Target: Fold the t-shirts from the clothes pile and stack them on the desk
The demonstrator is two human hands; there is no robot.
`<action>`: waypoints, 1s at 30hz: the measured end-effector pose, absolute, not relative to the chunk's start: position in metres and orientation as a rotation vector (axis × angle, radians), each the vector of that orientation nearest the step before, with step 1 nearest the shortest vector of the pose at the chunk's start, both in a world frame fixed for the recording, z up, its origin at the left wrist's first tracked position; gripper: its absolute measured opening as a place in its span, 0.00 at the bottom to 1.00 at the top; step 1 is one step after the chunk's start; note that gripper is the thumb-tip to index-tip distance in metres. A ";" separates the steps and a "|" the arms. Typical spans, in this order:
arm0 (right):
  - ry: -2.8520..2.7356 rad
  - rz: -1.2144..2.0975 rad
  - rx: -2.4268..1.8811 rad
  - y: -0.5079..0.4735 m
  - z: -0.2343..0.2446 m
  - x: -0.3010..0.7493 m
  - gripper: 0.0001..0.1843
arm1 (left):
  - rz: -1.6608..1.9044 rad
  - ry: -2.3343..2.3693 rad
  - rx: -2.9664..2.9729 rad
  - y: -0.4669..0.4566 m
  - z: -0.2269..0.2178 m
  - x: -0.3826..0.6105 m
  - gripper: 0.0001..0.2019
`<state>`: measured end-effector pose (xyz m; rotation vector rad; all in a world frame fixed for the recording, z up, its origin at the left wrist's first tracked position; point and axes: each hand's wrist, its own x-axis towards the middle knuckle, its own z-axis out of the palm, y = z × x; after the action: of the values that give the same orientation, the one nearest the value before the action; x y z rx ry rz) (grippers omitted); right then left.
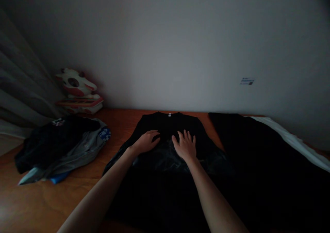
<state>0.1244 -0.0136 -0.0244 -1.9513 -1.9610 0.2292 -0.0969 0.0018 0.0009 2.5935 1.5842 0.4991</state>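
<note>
A black shirt (165,123) lies spread out in front of me, its collar and small white neck label toward the wall. A dark, faintly patterned area crosses its middle. On the shirt's left part rests my left hand (148,141), palm down, fingers stretched to the right and thumb apart. My right hand (184,144) lies flat on the right part, its fingers spread and pointing at the collar. Neither hand holds anything. The lower part of the shirt is too dark to make out.
A heap of clothes (64,143) lies at the left on the wooden surface (85,191). Behind it stands a cow-shaped toy keyboard (79,92). Dark cloth (257,150) with a white garment (291,135) beside it covers the right side. A wall (165,47) closes off the back; a curtain (23,78) hangs left.
</note>
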 end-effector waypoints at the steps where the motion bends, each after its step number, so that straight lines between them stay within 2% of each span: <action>1: -1.910 0.215 -1.924 -0.014 -0.025 0.125 0.33 | 0.507 1.504 2.602 -0.005 0.004 -0.105 0.16; 4: -1.711 0.159 -1.841 -0.011 -0.030 0.128 0.27 | 0.570 1.409 2.604 -0.032 0.013 -0.135 0.14; 9: -1.656 0.210 -1.802 0.004 -0.040 0.138 0.22 | 0.818 1.673 2.473 -0.061 0.010 -0.182 0.16; 15: -1.916 0.331 -1.593 0.012 -0.022 0.182 0.16 | 0.633 1.629 2.609 -0.066 -0.003 -0.194 0.13; 20: -2.119 0.134 -1.428 -0.013 -0.018 0.234 0.18 | 0.525 1.619 2.675 -0.070 -0.002 -0.188 0.18; 23: -2.208 0.032 -1.525 -0.030 -0.034 0.247 0.25 | 0.444 1.542 2.681 -0.071 -0.007 -0.189 0.21; 26: -2.229 0.057 -1.662 -0.041 -0.046 0.245 0.29 | 0.431 1.524 2.638 -0.070 -0.010 -0.188 0.22; 30: -2.111 0.147 -1.600 -0.048 -0.037 0.243 0.27 | 0.620 1.510 2.506 -0.073 -0.001 -0.187 0.21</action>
<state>0.2433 -0.0476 -0.0373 -1.6002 -2.1109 0.1473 -0.1871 -0.0731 -0.0006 2.5059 1.5101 0.6198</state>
